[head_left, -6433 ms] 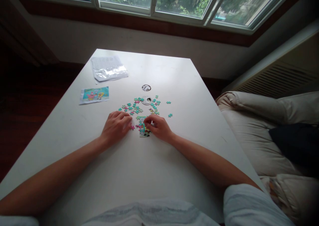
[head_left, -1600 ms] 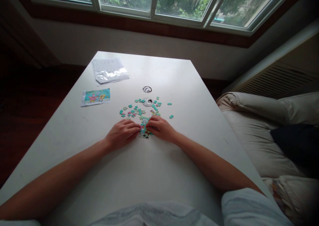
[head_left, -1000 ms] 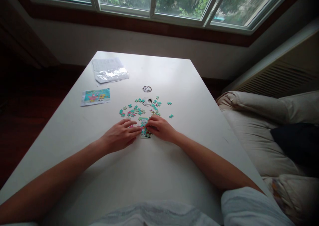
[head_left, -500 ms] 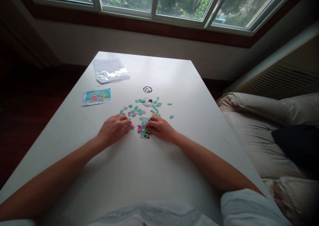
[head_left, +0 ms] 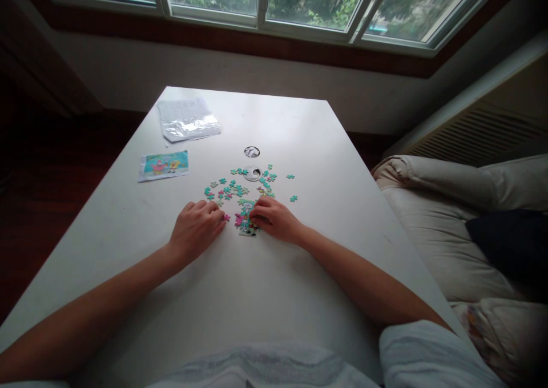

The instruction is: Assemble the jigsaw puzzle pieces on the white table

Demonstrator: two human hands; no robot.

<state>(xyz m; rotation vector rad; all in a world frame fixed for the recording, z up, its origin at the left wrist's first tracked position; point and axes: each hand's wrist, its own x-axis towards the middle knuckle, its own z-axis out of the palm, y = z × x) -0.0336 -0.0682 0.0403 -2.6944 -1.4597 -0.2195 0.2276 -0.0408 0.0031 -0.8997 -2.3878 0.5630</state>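
Observation:
A partly joined jigsaw puzzle [head_left: 246,219] with a cartoon figure lies on the white table in front of me. My right hand [head_left: 274,219] rests over its right side, fingers curled together; whatever is under the fingertips is hidden. To the left, my left hand [head_left: 197,228] is closed with its fingertips at a pink puzzle piece [head_left: 226,217], seemingly pinching it against the table. Loose green and pink puzzle pieces [head_left: 233,188] are scattered just beyond both hands. Two more green pieces, one of them a puzzle piece [head_left: 293,198], lie apart at the right.
Beyond the pieces are two round, black-and-white flat items, a larger disc [head_left: 252,173] and a smaller disc [head_left: 252,152]. A cartoon picture card [head_left: 165,165] and a clear plastic bag [head_left: 188,120] lie at the left of the table [head_left: 334,274]. A beige sofa [head_left: 419,228] stands right.
My left hand has turned slightly, its fingertips now at the pink piece. My right hand stays over the joined puzzle. The whole view has shifted a little.

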